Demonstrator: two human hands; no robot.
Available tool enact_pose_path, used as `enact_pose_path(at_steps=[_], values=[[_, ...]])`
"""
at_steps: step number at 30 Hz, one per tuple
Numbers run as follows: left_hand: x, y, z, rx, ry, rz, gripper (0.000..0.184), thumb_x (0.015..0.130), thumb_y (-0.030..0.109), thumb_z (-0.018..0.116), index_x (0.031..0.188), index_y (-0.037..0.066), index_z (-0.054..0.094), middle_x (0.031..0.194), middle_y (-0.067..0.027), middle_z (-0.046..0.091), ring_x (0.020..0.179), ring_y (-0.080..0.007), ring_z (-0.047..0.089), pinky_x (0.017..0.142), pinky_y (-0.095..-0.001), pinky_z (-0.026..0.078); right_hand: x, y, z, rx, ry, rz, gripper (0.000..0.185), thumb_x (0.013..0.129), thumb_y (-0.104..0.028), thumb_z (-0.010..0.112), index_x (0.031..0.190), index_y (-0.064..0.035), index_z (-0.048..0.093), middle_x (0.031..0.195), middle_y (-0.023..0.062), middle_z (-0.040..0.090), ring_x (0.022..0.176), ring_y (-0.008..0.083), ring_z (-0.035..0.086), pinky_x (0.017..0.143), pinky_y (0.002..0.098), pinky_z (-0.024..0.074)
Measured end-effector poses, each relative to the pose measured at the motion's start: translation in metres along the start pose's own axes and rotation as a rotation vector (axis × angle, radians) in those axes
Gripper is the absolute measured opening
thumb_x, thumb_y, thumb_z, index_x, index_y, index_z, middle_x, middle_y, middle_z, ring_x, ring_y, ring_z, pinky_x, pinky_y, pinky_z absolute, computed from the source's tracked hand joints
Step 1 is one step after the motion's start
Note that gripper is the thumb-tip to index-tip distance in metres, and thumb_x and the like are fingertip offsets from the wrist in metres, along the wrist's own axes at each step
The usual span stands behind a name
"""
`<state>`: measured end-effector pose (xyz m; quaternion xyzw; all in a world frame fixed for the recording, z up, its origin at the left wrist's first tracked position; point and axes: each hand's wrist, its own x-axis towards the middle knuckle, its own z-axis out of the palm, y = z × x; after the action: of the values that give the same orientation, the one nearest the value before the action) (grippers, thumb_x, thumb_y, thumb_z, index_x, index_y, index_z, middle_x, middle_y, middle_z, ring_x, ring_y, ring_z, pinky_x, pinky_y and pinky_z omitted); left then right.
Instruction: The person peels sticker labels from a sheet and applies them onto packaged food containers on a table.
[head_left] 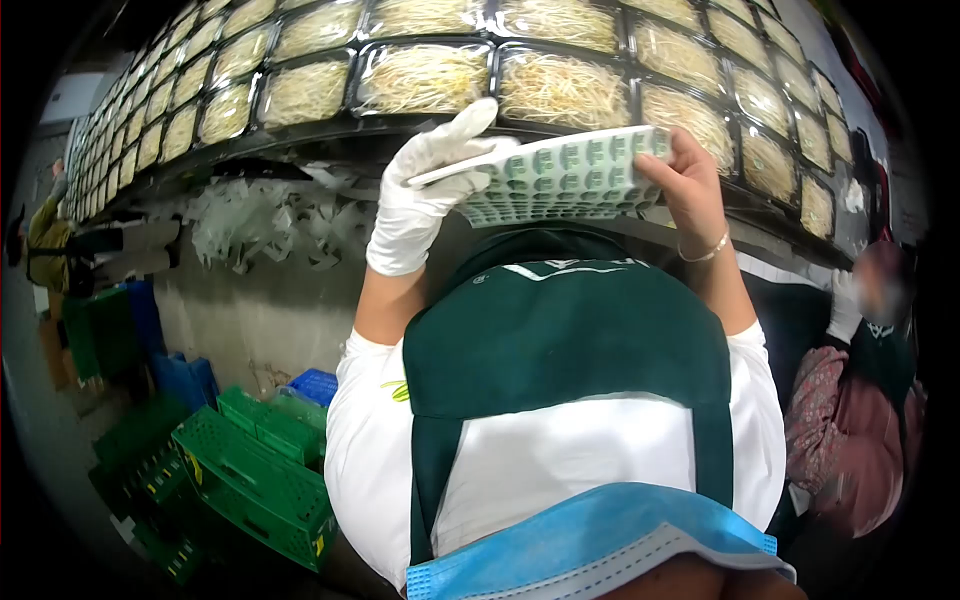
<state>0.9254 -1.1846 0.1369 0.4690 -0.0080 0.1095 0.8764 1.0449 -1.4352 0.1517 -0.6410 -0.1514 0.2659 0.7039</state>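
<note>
Nearby, label sheet (570, 178) fronts sprout trays (493, 75); green crates (250, 482) left.

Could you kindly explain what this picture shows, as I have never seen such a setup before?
There is no robot here: a person works with two hands, seen from a camera on their own head, looking down. That is why their blue mask and green apron fill the lower part. The left hand wears a white glove; the right hand is bare. Between them they hold a sheet bearing rows of green-and-white labels. Beyond it, black trays of pale sprouts stand in rows.
</note>
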Motion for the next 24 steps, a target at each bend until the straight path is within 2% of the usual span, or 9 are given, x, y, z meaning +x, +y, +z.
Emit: enact_pose_path(at_steps=[4,7,13,15,18,20,22,23,24], values=[[-0.004,0.000,0.003,0.287,0.128,0.158,0.027,0.071,-0.005,0.061,0.098,-0.004,0.055,0.101,-0.0186,0.059,0.088,-0.0195,0.059,0.078,-0.0276,0.048,-0.004,-0.007,0.002,0.049,-0.021,-0.061,0.010,0.075,-0.002,0.063,0.079,-0.0013,0.054,0.070,0.0017,0.060,0.060,0.0045,0.054,0.054,0.0173,0.0419],[-0.006,0.009,0.004,0.306,0.241,0.149,0.015,0.071,-0.002,0.065,0.085,-0.001,0.061,0.081,-0.0098,0.064,0.074,-0.0139,0.060,0.069,-0.0237,0.047,-0.008,-0.014,0.008,-0.005,-0.045,-0.044,0.010,0.075,-0.003,0.063,0.074,-0.0019,0.053,0.065,-0.0001,0.057,0.056,0.0026,0.050,0.050,0.0166,0.0385],[0.002,0.004,-0.006,0.121,0.372,0.093,0.008,0.072,0.001,0.065,0.080,-0.001,0.063,0.071,-0.0033,0.063,0.064,-0.0088,0.057,0.058,-0.0196,0.044,0.005,-0.005,0.006,0.038,-0.089,0.043,0.023,0.081,-0.015,0.059,0.063,-0.0039,0.051,0.050,-0.0037,0.046,0.037,0.0012,0.036,0.034,0.0170,0.0262],[0.012,0.005,-0.005,0.185,0.203,0.090,0.015,0.074,0.000,0.061,0.088,-0.003,0.062,0.089,-0.0125,0.063,0.080,-0.0151,0.060,0.072,-0.0249,0.047,0.007,-0.002,0.002,0.007,-0.094,0.036,0.027,0.082,-0.019,0.058,0.060,-0.0042,0.051,0.048,-0.0043,0.044,0.034,0.0015,0.035,0.032,0.0175,0.0247],[0.014,0.007,0.003,0.180,0.156,0.093,0.018,0.074,-0.001,0.060,0.092,-0.004,0.061,0.099,-0.0170,0.060,0.088,-0.0183,0.059,0.078,-0.0276,0.046,0.012,0.003,-0.011,-0.137,-0.107,0.063,0.034,0.085,-0.025,0.055,0.057,-0.0048,0.055,0.044,-0.0067,0.039,0.033,0.0014,0.033,0.032,0.0175,0.0240],[0.014,0.007,-0.006,0.200,0.148,0.062,0.019,0.075,0.000,0.059,0.093,-0.004,0.060,0.102,-0.0206,0.058,0.089,-0.0206,0.059,0.079,-0.0284,0.046,0.021,-0.001,-0.023,-0.492,-0.116,-0.067,0.025,0.079,-0.026,0.062,0.083,-0.0024,0.059,0.053,-0.0032,0.046,0.046,0.0049,0.042,0.042,0.0193,0.0338],[0.014,0.005,-0.013,0.211,0.127,0.083,0.019,0.075,0.001,0.059,0.093,-0.004,0.059,0.103,-0.0228,0.057,0.090,-0.0217,0.059,0.079,-0.0287,0.046,0.028,-0.037,-0.021,-0.874,-0.165,-0.432,0.043,0.072,-0.025,0.068,0.106,-0.0023,0.053,0.071,0.0034,0.055,0.068,0.0113,0.051,0.063,0.0240,0.0424],[0.012,0.003,-0.017,0.224,0.104,0.102,0.019,0.076,0.001,0.059,0.094,-0.004,0.058,0.103,-0.0249,0.056,0.091,-0.0228,0.059,0.080,-0.0290,0.046,0.029,-0.046,-0.014,-0.931,-0.157,-0.494,0.037,0.074,-0.019,0.065,0.106,-0.0041,0.053,0.083,0.0036,0.058,0.081,0.0121,0.053,0.074,0.0262,0.0399],[0.012,0.003,-0.021,0.256,0.091,0.113,0.017,0.076,0.001,0.058,0.093,-0.004,0.057,0.103,-0.0278,0.055,0.093,-0.0267,0.058,0.080,-0.0304,0.046,0.032,-0.050,-0.015,-1.002,-0.231,-0.494,0.035,0.075,-0.018,0.063,0.105,-0.0034,0.053,0.084,0.0033,0.058,0.080,0.0114,0.054,0.073,0.0260,0.0409]])
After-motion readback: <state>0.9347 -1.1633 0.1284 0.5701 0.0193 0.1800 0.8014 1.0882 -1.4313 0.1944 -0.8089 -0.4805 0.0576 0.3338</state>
